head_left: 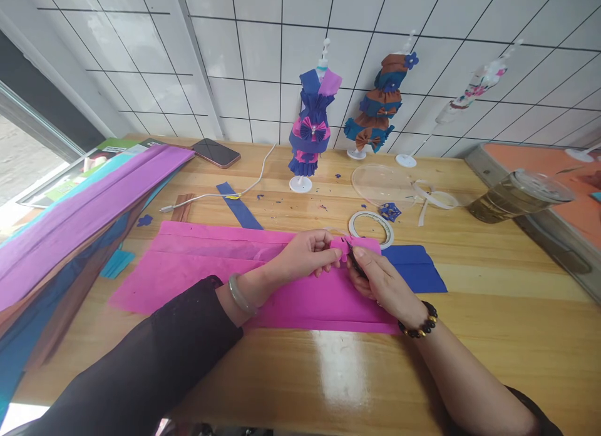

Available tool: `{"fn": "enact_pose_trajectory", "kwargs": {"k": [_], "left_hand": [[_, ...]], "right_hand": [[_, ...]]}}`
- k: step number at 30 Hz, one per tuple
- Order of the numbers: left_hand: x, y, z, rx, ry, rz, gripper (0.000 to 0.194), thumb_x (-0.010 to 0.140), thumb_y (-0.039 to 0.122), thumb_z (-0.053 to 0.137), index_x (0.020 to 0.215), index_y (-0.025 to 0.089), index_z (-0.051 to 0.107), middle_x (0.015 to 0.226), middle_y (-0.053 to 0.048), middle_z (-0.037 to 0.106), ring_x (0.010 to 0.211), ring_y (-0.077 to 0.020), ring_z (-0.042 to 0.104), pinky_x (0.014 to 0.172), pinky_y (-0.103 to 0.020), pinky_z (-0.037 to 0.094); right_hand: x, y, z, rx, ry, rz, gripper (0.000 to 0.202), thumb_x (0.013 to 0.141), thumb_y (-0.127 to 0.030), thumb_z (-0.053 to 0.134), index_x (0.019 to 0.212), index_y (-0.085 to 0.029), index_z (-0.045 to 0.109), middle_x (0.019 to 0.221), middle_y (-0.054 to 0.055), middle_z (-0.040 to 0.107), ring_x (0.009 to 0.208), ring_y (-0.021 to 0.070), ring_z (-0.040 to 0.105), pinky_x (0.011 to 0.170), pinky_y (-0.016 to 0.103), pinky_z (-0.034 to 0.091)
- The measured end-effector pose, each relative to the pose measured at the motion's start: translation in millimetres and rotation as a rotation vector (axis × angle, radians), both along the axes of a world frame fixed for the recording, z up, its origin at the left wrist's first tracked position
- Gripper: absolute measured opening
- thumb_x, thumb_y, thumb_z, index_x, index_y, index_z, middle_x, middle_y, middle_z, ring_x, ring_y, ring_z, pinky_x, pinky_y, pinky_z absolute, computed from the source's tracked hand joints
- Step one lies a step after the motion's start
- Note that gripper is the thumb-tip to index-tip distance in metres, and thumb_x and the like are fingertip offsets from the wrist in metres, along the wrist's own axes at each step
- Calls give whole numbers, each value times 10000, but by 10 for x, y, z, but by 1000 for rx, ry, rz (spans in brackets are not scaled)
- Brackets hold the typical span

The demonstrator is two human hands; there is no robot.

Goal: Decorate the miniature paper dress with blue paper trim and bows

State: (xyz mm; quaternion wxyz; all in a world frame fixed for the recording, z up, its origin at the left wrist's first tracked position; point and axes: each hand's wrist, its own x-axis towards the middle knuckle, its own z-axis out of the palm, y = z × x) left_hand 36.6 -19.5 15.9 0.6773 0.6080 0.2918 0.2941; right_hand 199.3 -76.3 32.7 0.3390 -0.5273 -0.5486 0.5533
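Between my two hands is a small pink paper piece (339, 246) with a cut, wavy edge. My left hand (310, 253) pinches its left side. Dark-handled scissors (357, 264) sit in my right hand (378, 279), their blades at the pink piece; how far the blades are apart I cannot make out. Under both hands lies a large folded sheet of pink crepe paper (201, 276). Its right end overlaps a dark blue paper strip (416, 268). Just beyond my right hand, a roll of white tape (370, 226) lies flat.
Small dress forms in paper outfits, one blue and pink (310, 129), another brown and blue (382, 104), stand by the tiled wall. A phone (216, 153), a white cable (256, 181), and long paper strips (103, 211) lie left. A lidded cup (519, 197) is at right.
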Motion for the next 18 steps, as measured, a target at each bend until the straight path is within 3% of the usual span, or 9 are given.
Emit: {"fn": "enact_pose_trajectory", "kwargs": {"k": [18], "left_hand": [[-1,-3,-11,-2,22,9,197,772,314,569,772,119,537,569,24,517,441,-45,451,417,-173,363]], "right_hand": [[4,2,-3,9,-17,11,434,876,-567,314,667,-197,402,475,-71,307,411,76,246,396,230,206]]}}
